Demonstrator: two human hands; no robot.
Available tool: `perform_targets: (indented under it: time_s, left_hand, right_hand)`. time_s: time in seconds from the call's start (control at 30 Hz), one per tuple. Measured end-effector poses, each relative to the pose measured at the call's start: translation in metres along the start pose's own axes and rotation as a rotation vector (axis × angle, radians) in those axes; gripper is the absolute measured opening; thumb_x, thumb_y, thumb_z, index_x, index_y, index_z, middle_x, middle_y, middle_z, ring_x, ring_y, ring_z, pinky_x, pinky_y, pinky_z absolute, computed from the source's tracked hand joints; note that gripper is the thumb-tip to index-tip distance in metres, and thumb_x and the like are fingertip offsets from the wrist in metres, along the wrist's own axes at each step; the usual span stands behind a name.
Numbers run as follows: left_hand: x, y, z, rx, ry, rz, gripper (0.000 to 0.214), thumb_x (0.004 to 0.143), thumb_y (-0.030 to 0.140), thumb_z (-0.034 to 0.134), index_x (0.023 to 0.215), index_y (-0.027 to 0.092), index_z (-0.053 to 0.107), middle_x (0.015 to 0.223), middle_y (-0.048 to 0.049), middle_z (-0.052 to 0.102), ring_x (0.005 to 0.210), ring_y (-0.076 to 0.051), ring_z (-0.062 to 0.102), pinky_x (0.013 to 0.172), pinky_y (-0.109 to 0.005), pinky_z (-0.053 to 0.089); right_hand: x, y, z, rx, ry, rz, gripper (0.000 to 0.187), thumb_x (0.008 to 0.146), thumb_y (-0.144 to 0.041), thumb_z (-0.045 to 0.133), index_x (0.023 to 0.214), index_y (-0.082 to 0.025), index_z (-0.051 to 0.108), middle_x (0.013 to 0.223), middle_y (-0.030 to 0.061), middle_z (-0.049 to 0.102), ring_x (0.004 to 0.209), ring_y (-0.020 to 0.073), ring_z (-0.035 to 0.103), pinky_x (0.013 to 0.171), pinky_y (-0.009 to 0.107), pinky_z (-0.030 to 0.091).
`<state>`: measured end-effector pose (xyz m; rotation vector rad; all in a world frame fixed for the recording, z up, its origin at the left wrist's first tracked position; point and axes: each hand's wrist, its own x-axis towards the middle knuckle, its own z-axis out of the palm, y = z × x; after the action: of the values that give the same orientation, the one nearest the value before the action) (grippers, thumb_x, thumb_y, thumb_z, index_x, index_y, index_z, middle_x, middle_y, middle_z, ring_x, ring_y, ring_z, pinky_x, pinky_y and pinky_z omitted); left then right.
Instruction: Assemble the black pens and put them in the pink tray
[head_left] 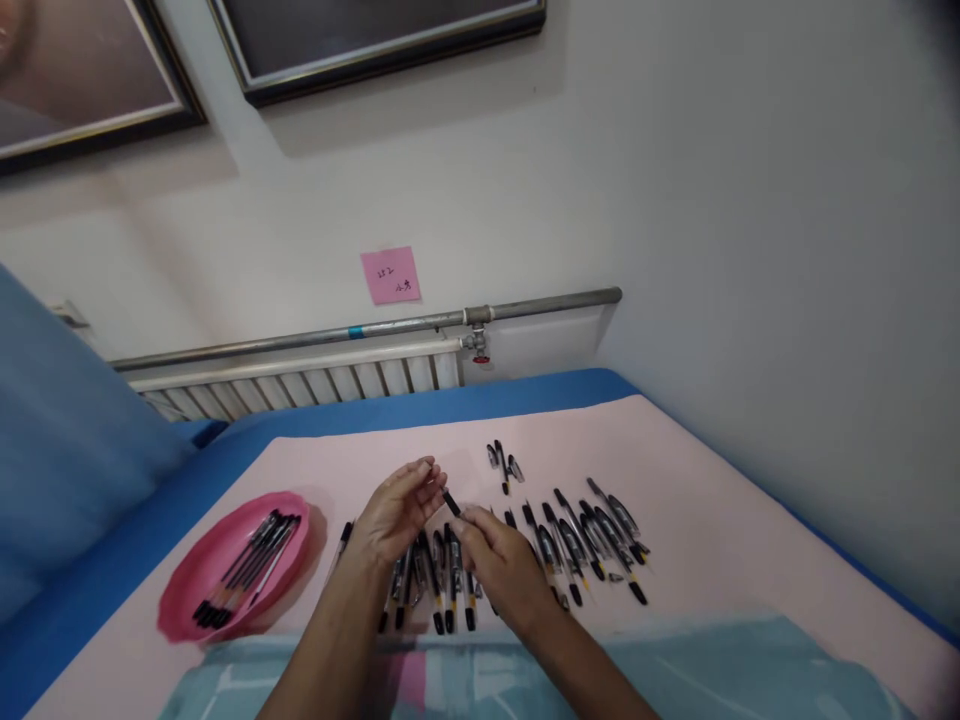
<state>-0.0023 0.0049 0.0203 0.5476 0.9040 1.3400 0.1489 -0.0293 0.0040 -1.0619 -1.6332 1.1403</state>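
Item: teal patterned cloth (675,665), along the near edge, below my forearms. Item: row of loose pens (450,575), black-capped, lying roughly side by side, near centre, partly hidden by my hands. Item: second spread of pens and caps (574,540), to the right, lying at a slant. Item: pink dish (187,560), at the left, wavy-rimmed, with a bundle of pens (251,570) inside. Item: my right hand (499,565), thumb and fingers closed on a slim pen (451,502), its black part and tip pointing up and left, over the row. Handling, by my judgement: light, stiff, smooth enough to roll or slip, slightest at the tip; best pinched round the black part, behind the point. Item: my left hand (397,515), fingers curled just beyond that tip; whether they grip anything I cannot tell. Item: small far cluster (502,465), a pen and caps, on the pale pink cover (712,530). Beyond: blue border (525,387), white radiator (315,388), metal pipe (555,304), pink note (391,275) on the wall.
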Motion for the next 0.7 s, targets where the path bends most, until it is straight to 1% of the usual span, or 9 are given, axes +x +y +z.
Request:
perform_targets:
  time_s: [0.1,0.2,0.37,0.5,0.7]
  left_hand:
    - [-0.003,-0.011,-0.006,-0.131,-0.002,-0.043,0.014,0.072,0.014,0.063,0.086,0.014,0.063,0.079,-0.0047,0.066,0.077,-0.013,0.063,0.073,-0.024,0.049]
    - [0.0,-0.022,-0.009,-0.217,-0.007,-0.076,0.012,0.073,0.014,0.062,0.085,0.013,0.063,0.077,-0.0048,0.066,0.075,-0.012,0.063,0.071,-0.024,0.049]
    - [0.001,-0.026,-0.009,-0.289,0.012,-0.093,0.012,0.075,0.011,0.058,0.086,0.012,0.063,0.074,-0.005,0.066,0.073,-0.013,0.062,0.07,-0.024,0.049]
    - [0.001,-0.025,-0.01,-0.282,0.023,-0.08,0.012,0.075,0.012,0.059,0.085,0.013,0.063,0.075,-0.0044,0.066,0.073,-0.012,0.062,0.071,-0.023,0.049]
    - [-0.002,-0.03,-0.013,-0.191,-0.021,-0.053,0.016,0.069,0.016,0.065,0.085,0.013,0.064,0.077,-0.0041,0.066,0.074,-0.012,0.062,0.069,-0.023,0.049]
  right_hand:
    - [0.0,0.002,0.004,-0.049,0.005,0.034,0.03,0.083,-0.037,0.039,0.059,-0.02,0.044,0.051,-0.0053,0.044,0.051,0.0105,0.044,0.052,0.02,0.035]
    - [0.004,0.007,0.004,-0.109,-0.002,0.063,0.03,0.083,-0.035,0.038,0.058,-0.02,0.043,0.05,-0.0052,0.044,0.051,0.0107,0.045,0.051,0.02,0.035]
    - [0.008,0.013,0.006,-0.137,-0.019,0.047,0.029,0.084,-0.033,0.037,0.059,-0.02,0.044,0.051,-0.0052,0.045,0.053,0.0109,0.046,0.053,0.02,0.035]
    - [0.008,0.013,0.008,-0.135,-0.029,0.055,0.027,0.083,-0.033,0.038,0.061,-0.02,0.046,0.05,-0.0052,0.046,0.052,0.011,0.046,0.053,0.021,0.035]
    - [0.008,0.011,0.008,-0.136,-0.014,0.057,0.026,0.082,-0.032,0.038,0.061,-0.02,0.048,0.05,-0.0048,0.046,0.053,0.0112,0.047,0.053,0.021,0.035]
